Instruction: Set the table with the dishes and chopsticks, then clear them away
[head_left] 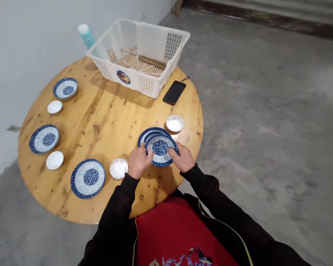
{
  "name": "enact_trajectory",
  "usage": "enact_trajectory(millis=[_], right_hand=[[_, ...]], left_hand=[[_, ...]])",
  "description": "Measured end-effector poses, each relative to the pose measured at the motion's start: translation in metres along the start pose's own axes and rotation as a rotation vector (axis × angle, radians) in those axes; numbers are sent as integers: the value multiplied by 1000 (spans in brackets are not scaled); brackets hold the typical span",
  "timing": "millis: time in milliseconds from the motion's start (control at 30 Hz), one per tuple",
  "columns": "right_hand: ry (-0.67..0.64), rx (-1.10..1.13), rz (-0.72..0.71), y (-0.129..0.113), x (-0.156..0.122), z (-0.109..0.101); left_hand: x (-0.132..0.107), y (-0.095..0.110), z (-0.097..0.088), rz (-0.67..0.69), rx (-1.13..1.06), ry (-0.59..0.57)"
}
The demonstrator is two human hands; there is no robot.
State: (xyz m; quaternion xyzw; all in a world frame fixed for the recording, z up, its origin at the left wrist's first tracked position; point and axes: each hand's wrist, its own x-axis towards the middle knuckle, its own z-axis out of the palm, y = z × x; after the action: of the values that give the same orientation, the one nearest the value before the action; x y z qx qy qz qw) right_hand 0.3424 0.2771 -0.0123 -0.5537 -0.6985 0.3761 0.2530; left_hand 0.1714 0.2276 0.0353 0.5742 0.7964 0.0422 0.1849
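Note:
Blue-rimmed patterned plates are in a small overlapping stack close to the table's near right edge. My left hand grips their left side, with the thumb over the rim. On the right side my right hand holds them, its thumb lying on the top plate's face. How many plates each hand grips I cannot tell. A small white bowl stands just beyond the stack, and another white bowl sits left of my left hand. Further left lies a single blue-rimmed plate.
On the round wooden table, a white plastic basket holding sticks stands at the back, beside a turquoise bottle and a black phone. Along the left edge are a plate, another plate and white bowls.

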Motion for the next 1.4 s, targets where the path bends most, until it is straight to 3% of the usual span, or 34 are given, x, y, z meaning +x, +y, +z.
enact_trajectory(millis=[333, 667, 1067, 1267, 1400], right_hand=[[-90, -248, -98, 17, 41, 13], [-228, -398, -14, 5, 49, 19], [-296, -511, 0, 0, 58, 21], [-216, -441, -79, 11, 56, 22], [-187, -230, -39, 23, 52, 22]], left_hand=[[29, -1, 9, -138, -43, -83], [29, -7, 21, -143, -4, -98], [37, -7, 16, -128, 91, -154], [35, -10, 11, -142, 61, -128], [32, -18, 19, -169, -185, -72]])
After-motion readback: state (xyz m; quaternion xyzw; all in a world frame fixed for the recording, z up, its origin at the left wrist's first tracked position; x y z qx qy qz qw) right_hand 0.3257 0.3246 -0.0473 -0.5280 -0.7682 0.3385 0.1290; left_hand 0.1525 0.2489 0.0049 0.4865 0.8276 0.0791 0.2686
